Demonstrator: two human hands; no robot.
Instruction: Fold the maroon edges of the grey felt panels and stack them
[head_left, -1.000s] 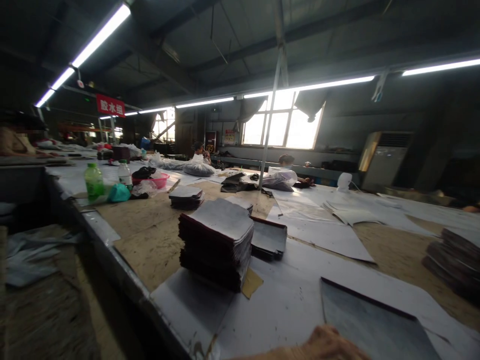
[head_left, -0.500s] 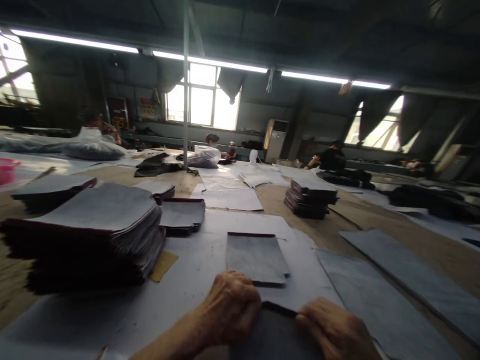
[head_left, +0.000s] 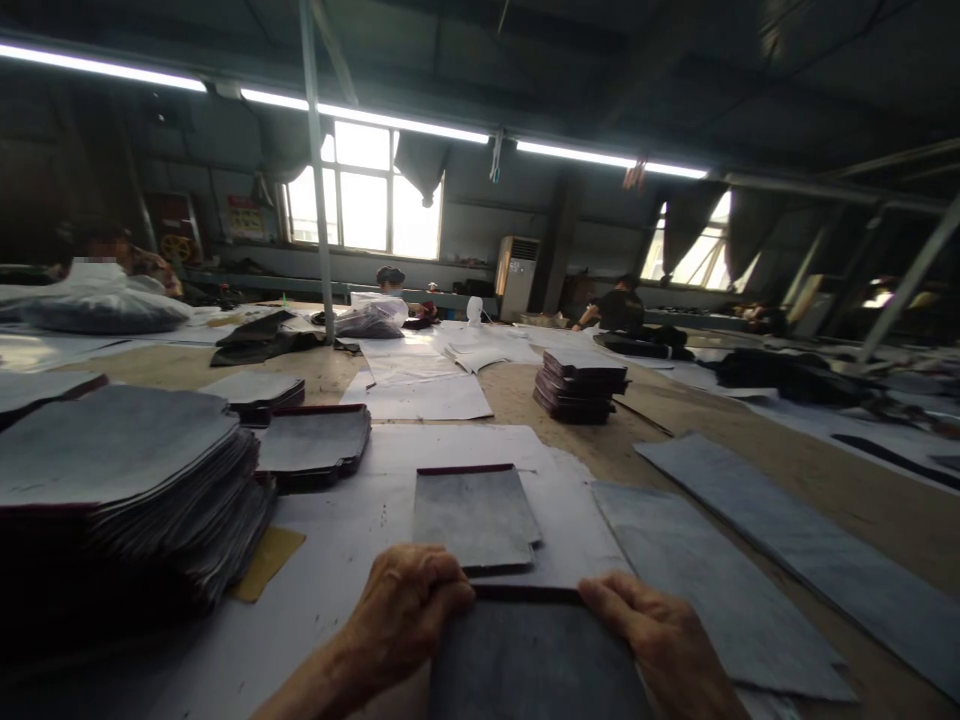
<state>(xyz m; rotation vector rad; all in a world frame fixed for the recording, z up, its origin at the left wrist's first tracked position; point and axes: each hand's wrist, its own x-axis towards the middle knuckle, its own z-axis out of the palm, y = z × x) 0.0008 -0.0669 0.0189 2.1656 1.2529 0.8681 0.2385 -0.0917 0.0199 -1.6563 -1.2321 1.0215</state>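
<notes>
A dark grey sheet (head_left: pixel 532 660) with a dark red far edge lies flat at the near edge of the table. My left hand (head_left: pixel 401 610), fingers curled, grips its far left corner. Over its far right corner my right hand (head_left: pixel 664 640) is closed. Just beyond lies a second grey sheet (head_left: pixel 474 515) with a red edge on white paper (head_left: pixel 450 445). A tall stack of the same sheets (head_left: pixel 120 500) rises at my left, with a yellow scrap (head_left: pixel 266 560) beside it.
Smaller stacks (head_left: pixel 315 445) (head_left: pixel 581 385) stand farther out on the brown table. Long grey strips (head_left: pixel 712 590) lie at the right. Several people sit at the far side near the windows. A metal pole (head_left: pixel 315 170) rises from the table.
The view swung right from the left table edge and bottles to the table's middle. Both hands came into sight on the near sheet and have stayed at its corners.
</notes>
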